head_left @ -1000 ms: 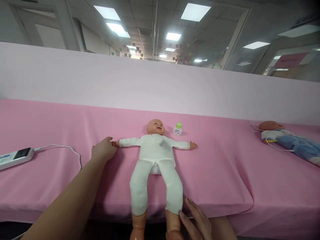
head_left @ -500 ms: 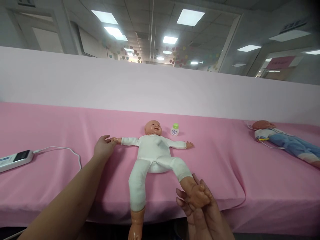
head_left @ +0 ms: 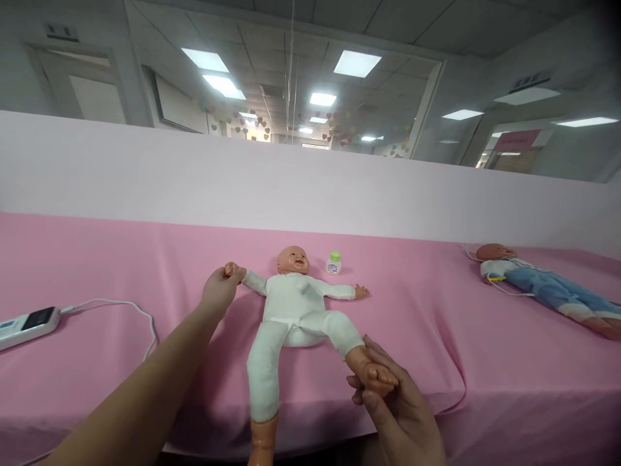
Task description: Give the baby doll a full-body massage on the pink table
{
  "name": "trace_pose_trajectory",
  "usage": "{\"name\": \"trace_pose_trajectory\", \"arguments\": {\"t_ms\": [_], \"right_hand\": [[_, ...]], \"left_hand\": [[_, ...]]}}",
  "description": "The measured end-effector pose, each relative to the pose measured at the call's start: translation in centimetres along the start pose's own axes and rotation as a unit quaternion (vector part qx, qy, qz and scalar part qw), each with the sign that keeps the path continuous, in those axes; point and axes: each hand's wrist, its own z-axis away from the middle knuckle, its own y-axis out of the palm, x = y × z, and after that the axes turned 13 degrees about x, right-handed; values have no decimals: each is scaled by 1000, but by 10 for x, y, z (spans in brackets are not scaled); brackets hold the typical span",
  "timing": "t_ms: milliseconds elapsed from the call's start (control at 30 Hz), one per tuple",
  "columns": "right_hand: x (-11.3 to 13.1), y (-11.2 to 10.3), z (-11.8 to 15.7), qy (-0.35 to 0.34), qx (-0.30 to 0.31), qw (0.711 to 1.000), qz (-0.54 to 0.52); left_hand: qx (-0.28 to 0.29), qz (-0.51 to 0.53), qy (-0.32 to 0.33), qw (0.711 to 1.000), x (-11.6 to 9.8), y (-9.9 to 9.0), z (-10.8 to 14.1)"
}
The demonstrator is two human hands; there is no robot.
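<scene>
A baby doll (head_left: 294, 301) in a white bodysuit lies on its back on the pink sheet (head_left: 194, 369). My left hand (head_left: 220, 288) is closed around the doll's hand at the left, holding that arm slightly raised. Around the doll's bare foot at the lower right wraps my right hand (head_left: 400, 404), thumb against the sole and fingers behind the ankle. The doll's other leg hangs toward the front edge, its foot cut off by the frame. Beside the doll's head stands a small clear bottle (head_left: 333, 264) with a green cap.
On the left lies a white handheld device (head_left: 29, 327) with a dark screen and a white cable (head_left: 121, 301). A second doll (head_left: 543, 285) in blue and white clothes, with thin tubing on it, lies at the right. Behind the table runs a white partition (head_left: 242, 188) below glass.
My left hand has lifted the doll's hand up and to the right, so that arm now angles upward. My right hand's fingers have closed more firmly around the foot. The view has tilted up slightly.
</scene>
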Motion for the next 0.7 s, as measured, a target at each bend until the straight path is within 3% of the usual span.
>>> {"name": "trace_pose_trajectory", "arguments": {"t_ms": [167, 267, 333, 467, 700], "right_hand": [[9, 5, -43, -12, 18, 999, 48], [9, 14, -69, -20, 18, 995, 100], [7, 21, -84, -17, 24, 990, 141], [5, 33, -113, -7, 41, 977, 207], [-7, 46, -146, -24, 75, 969, 234]], "left_hand": [[52, -21, 85, 995, -39, 38, 3], [99, -122, 138, 978, -41, 65, 13], [130, -208, 191, 950, -34, 77, 20], [168, -282, 257, 909, -17, 81, 21], [221, -295, 219, 903, -4, 80, 11]]}}
